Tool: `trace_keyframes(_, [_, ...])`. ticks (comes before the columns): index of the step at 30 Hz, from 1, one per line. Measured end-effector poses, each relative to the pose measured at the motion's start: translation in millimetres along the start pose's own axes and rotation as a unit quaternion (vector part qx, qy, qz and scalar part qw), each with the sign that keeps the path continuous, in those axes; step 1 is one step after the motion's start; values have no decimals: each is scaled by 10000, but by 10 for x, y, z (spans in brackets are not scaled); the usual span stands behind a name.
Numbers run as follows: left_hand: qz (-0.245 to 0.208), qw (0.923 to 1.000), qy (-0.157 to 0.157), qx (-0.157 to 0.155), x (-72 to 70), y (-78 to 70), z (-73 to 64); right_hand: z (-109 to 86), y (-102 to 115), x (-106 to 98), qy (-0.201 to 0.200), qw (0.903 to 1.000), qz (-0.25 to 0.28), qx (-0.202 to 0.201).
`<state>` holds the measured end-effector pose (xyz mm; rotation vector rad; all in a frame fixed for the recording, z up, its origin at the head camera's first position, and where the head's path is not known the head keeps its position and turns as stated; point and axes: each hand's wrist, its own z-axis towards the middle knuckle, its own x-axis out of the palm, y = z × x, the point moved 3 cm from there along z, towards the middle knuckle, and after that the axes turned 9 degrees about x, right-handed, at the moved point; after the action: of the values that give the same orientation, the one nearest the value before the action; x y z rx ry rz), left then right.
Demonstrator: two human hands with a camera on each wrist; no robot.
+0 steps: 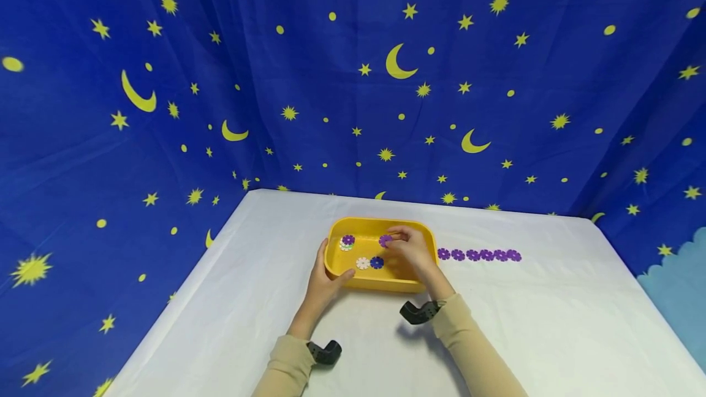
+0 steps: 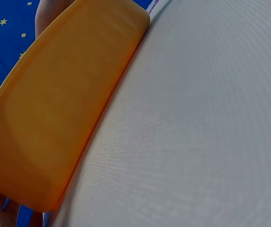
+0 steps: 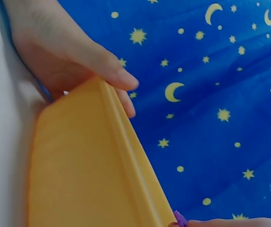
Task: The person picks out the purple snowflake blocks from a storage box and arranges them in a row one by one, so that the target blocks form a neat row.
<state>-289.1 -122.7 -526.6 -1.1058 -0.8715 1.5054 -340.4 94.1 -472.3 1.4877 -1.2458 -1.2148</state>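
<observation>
A yellow plastic bin (image 1: 380, 284) stands on the white table. My left hand (image 1: 324, 279) grips its near left corner, thumb over the front rim and fingers along the left end. In the right wrist view the thumb (image 3: 121, 79) of that hand lies over the rim. Inside the bin, my right hand (image 1: 412, 249) pinches a purple snowflake disc (image 1: 385, 241) between thumb and fingers. Lying in the bin are a white disc (image 1: 362, 263), a blue disc (image 1: 377, 263), and a purple disc (image 1: 348, 239) overlapping pale ones at the left.
To the right of the bin, several purple snowflake discs (image 1: 473, 255) form a row on the white tabletop (image 1: 551, 323). A blue curtain (image 1: 331, 78) with yellow moons and stars hangs behind and at the sides. Each wrist wears a black camera mount (image 1: 326, 353).
</observation>
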Motion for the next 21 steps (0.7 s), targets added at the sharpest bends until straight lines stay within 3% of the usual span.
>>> trace_keyframes(6, [25,9999,-33,-122,-1,6,-8,-31,29,-156,37,9991,420,18])
trace_keyframes(13, [22,9999,10,-125,-6,-14,-10,-78,20,-341,-26,9991,432,48])
trace_keyframes(21, [53,9998,96,-172,-31,-377,-69,-69,39,-625,-374,9982,365,289])
